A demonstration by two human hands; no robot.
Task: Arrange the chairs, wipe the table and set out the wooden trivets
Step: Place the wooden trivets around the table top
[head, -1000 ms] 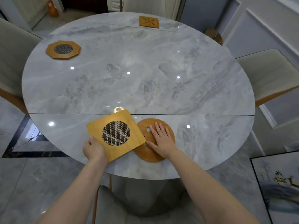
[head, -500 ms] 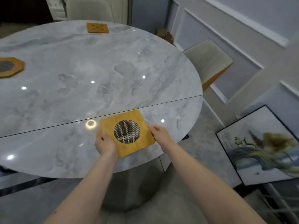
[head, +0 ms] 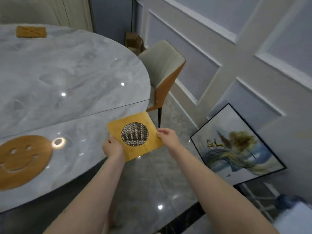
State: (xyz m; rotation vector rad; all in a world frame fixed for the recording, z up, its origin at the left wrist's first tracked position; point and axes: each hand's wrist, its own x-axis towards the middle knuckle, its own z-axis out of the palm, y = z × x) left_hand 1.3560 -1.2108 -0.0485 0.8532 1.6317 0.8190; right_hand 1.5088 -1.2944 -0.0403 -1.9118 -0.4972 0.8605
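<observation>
Taking the marble table (head: 70,68) as the landmark and reading from its left side across: a round smiley-face trivet (head: 22,160) lies flat on the near left of the top, already set out, and a rectangular trivet (head: 31,32) sits at the far edge, also placed. At the table's near right edge, the left hand (head: 112,148) pinches the near-left corner of a square trivet with a mesh centre (head: 135,136), and the right hand (head: 168,138) grips its right edge, fingers closed on the wood; the piece is held partly over the table's rim and partly past it, over the floor. Just right of the table stands a chair (head: 163,73), close against the rim. By this showing two trivets are down, this one not yet placed, probably bound for the spot in front of that chair. Whether wiping is finished cannot be told, though the top looks glossy.
</observation>
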